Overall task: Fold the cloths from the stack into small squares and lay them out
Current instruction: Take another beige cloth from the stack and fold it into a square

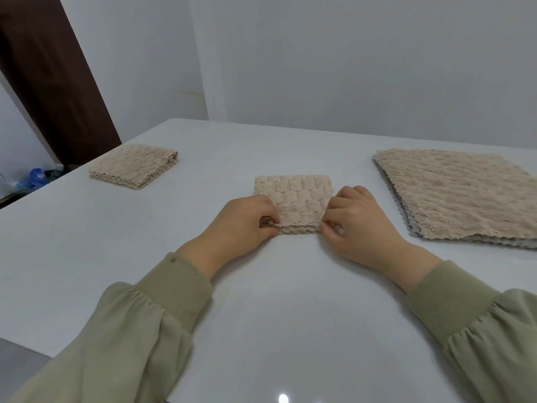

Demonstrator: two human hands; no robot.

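- Because the folded cloth (294, 196) is thick and springy, with several layers showing along its near edge, the likeliest slip in the head view is that the layers fan apart or slide out of line once the pinch lets go, leaving a crooked square.
- If one hand pulls harder than the other, the cloth could skew or drag across the smooth white table (261, 301), which looks to offer little friction.
- The left hand (247, 216) pinches the cloth's near-left corner, fingers curled onto the layered edge.
- The right hand (357, 222) pinches the near-right corner the same way.
- How many layers each pinch catches is hard to tell, since the fingertips hide the corners.
- The cloth lies flat on the table between the two hands and reaches away from them. Only its near corners are held, and the far edge is free.
- The stack (453, 196) of unfolded cloths lies to the right, near the right hand but apart from it. A careless sweep of that wrist could ruffle its top cloth.
- A finished square (133, 165) sits well apart at the far left, close to the table's edge, where a nudge could tip it off.
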